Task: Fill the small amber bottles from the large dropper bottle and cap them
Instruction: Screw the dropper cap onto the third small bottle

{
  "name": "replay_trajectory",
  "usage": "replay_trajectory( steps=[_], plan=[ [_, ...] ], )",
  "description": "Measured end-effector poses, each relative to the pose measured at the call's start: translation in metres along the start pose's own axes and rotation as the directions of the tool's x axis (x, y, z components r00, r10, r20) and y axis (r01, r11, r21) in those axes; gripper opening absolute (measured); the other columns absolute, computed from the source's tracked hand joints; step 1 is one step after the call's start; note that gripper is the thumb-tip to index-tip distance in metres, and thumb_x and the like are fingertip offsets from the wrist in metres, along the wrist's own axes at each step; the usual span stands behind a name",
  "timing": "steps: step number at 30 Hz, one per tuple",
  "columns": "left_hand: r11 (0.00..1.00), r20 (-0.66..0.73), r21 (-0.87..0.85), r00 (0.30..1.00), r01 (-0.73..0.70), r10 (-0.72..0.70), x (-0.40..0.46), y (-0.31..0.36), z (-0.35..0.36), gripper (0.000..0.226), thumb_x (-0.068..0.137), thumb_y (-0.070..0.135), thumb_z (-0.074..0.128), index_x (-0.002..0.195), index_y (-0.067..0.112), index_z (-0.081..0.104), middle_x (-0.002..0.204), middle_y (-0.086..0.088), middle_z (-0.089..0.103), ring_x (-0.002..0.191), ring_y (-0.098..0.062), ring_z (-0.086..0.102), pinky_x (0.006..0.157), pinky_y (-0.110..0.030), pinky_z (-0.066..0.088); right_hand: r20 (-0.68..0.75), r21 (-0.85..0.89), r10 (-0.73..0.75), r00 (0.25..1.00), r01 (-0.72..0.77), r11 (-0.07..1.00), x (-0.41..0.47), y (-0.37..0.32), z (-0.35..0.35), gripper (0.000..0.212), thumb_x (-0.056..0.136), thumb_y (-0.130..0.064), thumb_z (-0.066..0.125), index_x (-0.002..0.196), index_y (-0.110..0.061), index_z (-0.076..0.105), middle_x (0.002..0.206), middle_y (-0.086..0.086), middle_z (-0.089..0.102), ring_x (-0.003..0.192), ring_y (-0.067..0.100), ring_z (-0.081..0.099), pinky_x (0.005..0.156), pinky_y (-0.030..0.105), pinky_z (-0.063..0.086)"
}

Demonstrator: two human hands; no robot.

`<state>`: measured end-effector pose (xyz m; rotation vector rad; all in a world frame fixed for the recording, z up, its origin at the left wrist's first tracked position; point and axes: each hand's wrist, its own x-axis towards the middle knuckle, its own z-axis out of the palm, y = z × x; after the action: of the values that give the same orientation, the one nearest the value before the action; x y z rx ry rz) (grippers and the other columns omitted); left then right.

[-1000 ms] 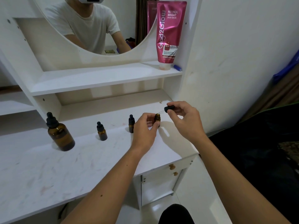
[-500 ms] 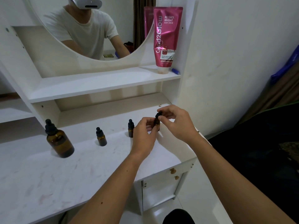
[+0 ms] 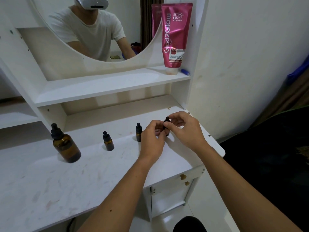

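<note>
The left hand curls its fingers around the body of a small amber bottle, thumb and forefinger pressed against the glass so that most of it is hidden. The right hand comes in from the other side, its thumb and forefinger pinched close on the black dropper cap sitting on that bottle's neck, while its other fingers are bent loosely and touch nothing. The bottle stands upright near the right end of the white dressing table, caught between the two hands.

I count three small bottles: the held one, a second just beside the left hand's knuckles, and a third further left, both capped and standing free. One large dropper bottle stands well apart at the left, its cap on. On the shelf above, one pink tube stands cap-down beside the mirror.
</note>
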<state>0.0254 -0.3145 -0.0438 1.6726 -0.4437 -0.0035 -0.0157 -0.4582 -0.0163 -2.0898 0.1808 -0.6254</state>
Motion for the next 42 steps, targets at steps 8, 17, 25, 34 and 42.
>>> replay_trajectory(
  steps=[8, 17, 25, 34, 42],
  plan=[
    [1.0, -0.012, 0.014, 1.0, 0.005, -0.005, 0.001, 0.0, 0.001, 0.02, 0.096, 0.006, 0.072, 0.113, 0.017, 0.069, 0.1, 0.009, 0.075, 0.094, -0.006, 0.072, 0.087, -0.019, 0.057, -0.019, 0.032, -0.016, 1.0, 0.017, 0.999, -0.005, 0.003, 0.004, 0.016, 0.095, -0.017, 0.076, 0.11, -0.02, 0.078, 0.102, -0.009, 0.076, 0.092, 0.003, 0.072, 0.089, 0.016, 0.055],
    [0.999, -0.02, 0.031, 1.0, 0.015, -0.015, 0.001, 0.001, 0.001, 0.021, 0.096, 0.006, 0.072, 0.112, 0.019, 0.069, 0.103, 0.009, 0.074, 0.096, -0.004, 0.071, 0.087, -0.018, 0.056, -0.019, 0.075, -0.033, 0.999, 0.034, 0.997, -0.009, 0.007, 0.007, 0.021, 0.097, -0.014, 0.072, 0.114, -0.027, 0.076, 0.103, -0.007, 0.071, 0.09, 0.008, 0.07, 0.086, 0.018, 0.054],
    [1.0, -0.015, 0.014, 1.0, 0.023, -0.023, 0.001, -0.001, 0.001, 0.021, 0.095, 0.008, 0.073, 0.113, 0.019, 0.069, 0.102, 0.01, 0.075, 0.097, -0.005, 0.071, 0.09, -0.022, 0.057, -0.024, 0.124, -0.036, 0.999, 0.039, 0.992, -0.01, 0.01, 0.01, 0.021, 0.099, -0.012, 0.07, 0.119, -0.019, 0.074, 0.111, -0.005, 0.072, 0.099, 0.005, 0.071, 0.089, 0.014, 0.053],
    [1.0, -0.018, 0.022, 1.0, 0.014, -0.013, 0.001, -0.001, 0.001, 0.021, 0.095, 0.008, 0.072, 0.113, 0.02, 0.069, 0.103, 0.01, 0.075, 0.097, -0.006, 0.072, 0.09, -0.02, 0.057, -0.04, 0.083, -0.034, 0.999, 0.037, 0.996, -0.01, 0.01, 0.011, 0.018, 0.098, -0.015, 0.071, 0.115, -0.021, 0.074, 0.11, -0.007, 0.072, 0.097, 0.001, 0.07, 0.087, 0.012, 0.053],
    [0.999, -0.024, 0.035, 1.0, 0.012, -0.011, 0.002, -0.002, 0.002, 0.021, 0.096, 0.007, 0.072, 0.114, 0.017, 0.07, 0.103, 0.009, 0.075, 0.096, -0.004, 0.072, 0.089, -0.02, 0.057, -0.042, 0.082, -0.045, 0.998, 0.048, 0.995, -0.011, 0.008, 0.011, 0.019, 0.098, -0.016, 0.071, 0.117, -0.021, 0.073, 0.107, -0.004, 0.07, 0.096, 0.004, 0.069, 0.087, 0.013, 0.052]
  ],
)
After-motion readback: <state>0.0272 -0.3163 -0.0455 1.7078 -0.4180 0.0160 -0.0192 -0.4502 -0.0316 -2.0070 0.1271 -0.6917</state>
